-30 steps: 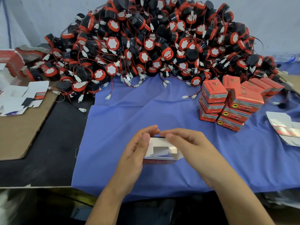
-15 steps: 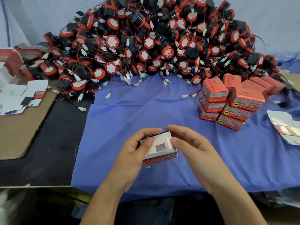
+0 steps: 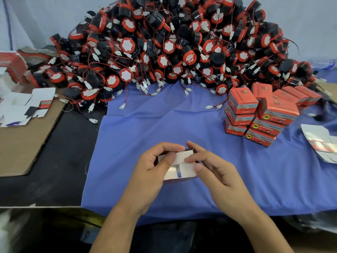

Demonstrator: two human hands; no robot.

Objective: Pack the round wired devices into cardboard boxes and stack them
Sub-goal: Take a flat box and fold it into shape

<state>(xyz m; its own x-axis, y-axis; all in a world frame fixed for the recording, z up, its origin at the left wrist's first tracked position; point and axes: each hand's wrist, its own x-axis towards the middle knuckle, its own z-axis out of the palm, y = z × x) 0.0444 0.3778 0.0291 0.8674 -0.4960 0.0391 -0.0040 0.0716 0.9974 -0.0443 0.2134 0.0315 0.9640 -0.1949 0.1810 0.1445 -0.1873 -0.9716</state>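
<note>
Both hands hold one small cardboard box (image 3: 179, 168) over the blue cloth (image 3: 164, 121) near the front edge. White inner flaps face up and a red side shows below. My left hand (image 3: 153, 172) grips its left end, thumb on the top flap. My right hand (image 3: 215, 172) grips the right end, fingers pressing a flap. A large pile of round black-and-red wired devices (image 3: 173, 48) fills the back of the table. Closed red boxes (image 3: 262, 114) are stacked at the right.
Flat unfolded box blanks (image 3: 25, 106) lie on brown cardboard (image 3: 23, 143) at the left. More blanks (image 3: 321, 143) lie at the right edge. Loose white connectors (image 3: 122, 106) trail from the pile onto the cloth. A pale wall stands behind.
The box has been turned in my hands: its open square hole no longer shows and the white flaps now lie folded across the top. Both hands stay in place.
</note>
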